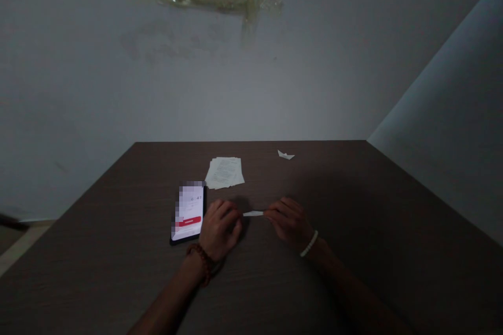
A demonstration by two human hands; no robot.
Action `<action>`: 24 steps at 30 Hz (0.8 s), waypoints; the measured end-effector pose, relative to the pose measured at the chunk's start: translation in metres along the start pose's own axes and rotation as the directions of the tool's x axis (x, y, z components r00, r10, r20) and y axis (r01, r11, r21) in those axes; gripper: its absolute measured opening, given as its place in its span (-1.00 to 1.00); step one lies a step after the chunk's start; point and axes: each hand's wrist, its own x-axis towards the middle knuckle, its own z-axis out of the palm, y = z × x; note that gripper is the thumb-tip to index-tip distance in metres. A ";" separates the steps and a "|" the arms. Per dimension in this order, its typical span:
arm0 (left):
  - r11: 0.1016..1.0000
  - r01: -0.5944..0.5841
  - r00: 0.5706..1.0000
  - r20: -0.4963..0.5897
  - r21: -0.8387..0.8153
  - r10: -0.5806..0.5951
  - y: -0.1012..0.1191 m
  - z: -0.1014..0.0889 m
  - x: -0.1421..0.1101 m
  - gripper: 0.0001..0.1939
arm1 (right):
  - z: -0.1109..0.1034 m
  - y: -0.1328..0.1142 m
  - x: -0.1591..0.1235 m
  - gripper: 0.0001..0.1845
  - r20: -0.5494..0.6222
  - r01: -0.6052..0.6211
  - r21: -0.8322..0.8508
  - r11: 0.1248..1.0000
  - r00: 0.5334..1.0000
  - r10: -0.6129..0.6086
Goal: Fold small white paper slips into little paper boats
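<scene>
Two bare forearms come in nearest the camera, the left forearm [167, 303] and the right forearm [349, 285], above a dark brown, wood-grained table [255, 282]. A reddish-brown beaded bracelet [202, 261] rings the left wrist, a white beaded bracelet [309, 244] the right.

Between the hands lies the key relation: a small, narrow piece of folded white paper [253, 213] spans the gap, its long axis running left to right, nearly level. The right hand [288, 221] has thumb and fingers pinched together on its right end; the left hand [220, 226] is curled at its left end — whether those fingertips clamp it or only meet it, I cannot tell. Neither hand is clearly nearer, and whether the paper touches the tabletop is also unclear.

Counted: one folded piece between the hands, one small white paper boat [286, 155] beyond the right hand near the far edge, one loose pile of printed white paper sheets [226, 172] beyond the left — the sheets too overlapped to number — and one black-edged smartphone [192, 207] with a lit screen, just beside the left hand. Two bracelets, two hands.
</scene>
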 end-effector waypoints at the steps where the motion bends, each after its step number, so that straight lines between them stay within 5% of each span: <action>1: 1.000 0.012 1.000 -0.005 0.004 -0.012 -0.001 0.000 0.000 -0.88 | 0.000 0.001 0.000 -0.86 -0.005 -0.002 -0.009 1.000 1.000 0.002; 24: 0.856 0.477 0.878 0.153 -0.197 -0.454 -0.006 0.010 -0.001 -0.80 | 0.001 -0.005 0.003 -0.87 0.003 0.077 -0.085 0.993 0.997 -0.077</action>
